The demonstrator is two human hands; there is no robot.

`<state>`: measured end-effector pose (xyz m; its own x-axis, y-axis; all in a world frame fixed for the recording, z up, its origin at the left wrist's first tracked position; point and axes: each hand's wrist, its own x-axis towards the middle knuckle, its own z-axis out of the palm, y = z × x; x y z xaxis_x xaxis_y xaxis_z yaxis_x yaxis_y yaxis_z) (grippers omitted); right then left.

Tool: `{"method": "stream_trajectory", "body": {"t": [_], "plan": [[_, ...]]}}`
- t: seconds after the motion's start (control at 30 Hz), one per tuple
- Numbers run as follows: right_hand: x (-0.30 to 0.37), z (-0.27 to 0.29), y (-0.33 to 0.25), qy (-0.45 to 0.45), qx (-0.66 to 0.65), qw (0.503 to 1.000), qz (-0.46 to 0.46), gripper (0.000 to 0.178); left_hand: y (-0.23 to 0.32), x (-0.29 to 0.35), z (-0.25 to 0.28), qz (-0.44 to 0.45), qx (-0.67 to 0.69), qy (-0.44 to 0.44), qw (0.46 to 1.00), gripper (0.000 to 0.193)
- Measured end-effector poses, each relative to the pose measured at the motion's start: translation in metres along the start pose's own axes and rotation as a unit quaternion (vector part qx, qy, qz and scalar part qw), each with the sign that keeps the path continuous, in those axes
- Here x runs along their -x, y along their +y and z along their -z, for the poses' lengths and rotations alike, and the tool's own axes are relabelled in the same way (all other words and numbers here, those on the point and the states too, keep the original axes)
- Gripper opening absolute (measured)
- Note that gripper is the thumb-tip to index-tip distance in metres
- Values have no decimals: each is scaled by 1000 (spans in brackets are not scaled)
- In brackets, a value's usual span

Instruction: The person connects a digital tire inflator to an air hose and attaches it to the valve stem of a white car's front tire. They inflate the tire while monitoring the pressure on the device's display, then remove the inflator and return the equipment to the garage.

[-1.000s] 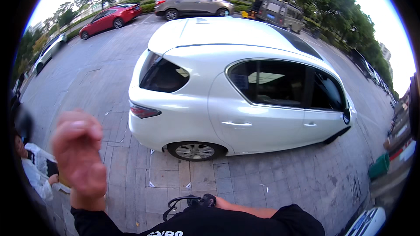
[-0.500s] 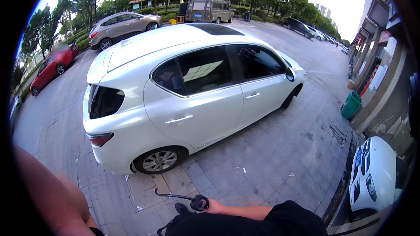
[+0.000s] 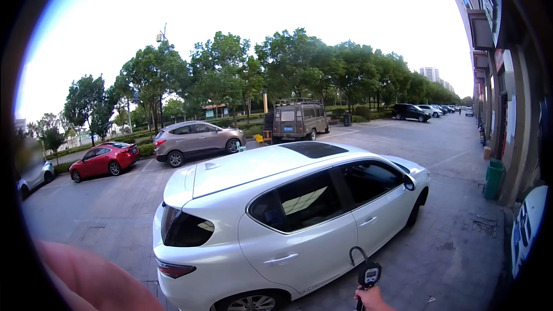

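Observation:
In my right hand (image 3: 370, 298) is a black digital tire pressure gauge (image 3: 369, 275), held upright at the bottom of the view. Its small screen faces me, and a thin dark hose (image 3: 358, 249) curves from its top. Behind the gauge stands a white hatchback (image 3: 305, 233), whose side and rear corner face me. The gauge overlaps the car's lower side in the picture; I cannot tell whether they touch. The hatchback's rear wheel (image 3: 253, 303) is cut off by the lower edge. At lower left looms my bare left arm (image 3: 95, 279), close and blurred, its hand out of sight.
Beyond the hatchback are parked a red car (image 3: 105, 161), a beige SUV (image 3: 199, 143) and a boxy off-road vehicle (image 3: 296, 121). A green bin (image 3: 493, 179) stands by the shopfronts on the right, with another white car (image 3: 527, 230) nearer me. Paving surrounds the hatchback.
My view has tilted upward, showing more sky and placing the hatchback lower. My right hand has raised the gauge, turning its screen toward me. The left arm still fills the lower left.

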<state>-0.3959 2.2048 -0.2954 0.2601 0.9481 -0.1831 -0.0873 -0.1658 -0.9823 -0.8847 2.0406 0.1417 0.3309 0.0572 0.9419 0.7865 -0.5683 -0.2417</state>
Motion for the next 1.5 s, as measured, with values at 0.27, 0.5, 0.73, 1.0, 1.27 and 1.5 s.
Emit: {"method": "stream_trajectory", "body": {"t": [0.27,0.5,0.73,1.0,1.27,1.5], "plan": [[11,-43,-90,109,-48,987,112,13,-1,39,27,-5,6,42,999,44],[-13,-49,-151,59,-153,974,154,16,-3,41,26,-14,5,25,1000,44],[-23,-46,-219,18,-132,978,159,14,-1,38,29,-23,23,9,999,43],[-76,-60,-285,-7,-44,999,26,11,9,36,45,-35,21,-2,999,43],[-78,-53,-253,-34,-57,994,86,12,15,31,42,-40,24,-10,999,43],[-125,-42,-218,-19,-117,990,70,11,2,17,79,-35,-38,-29,998,42]]}}
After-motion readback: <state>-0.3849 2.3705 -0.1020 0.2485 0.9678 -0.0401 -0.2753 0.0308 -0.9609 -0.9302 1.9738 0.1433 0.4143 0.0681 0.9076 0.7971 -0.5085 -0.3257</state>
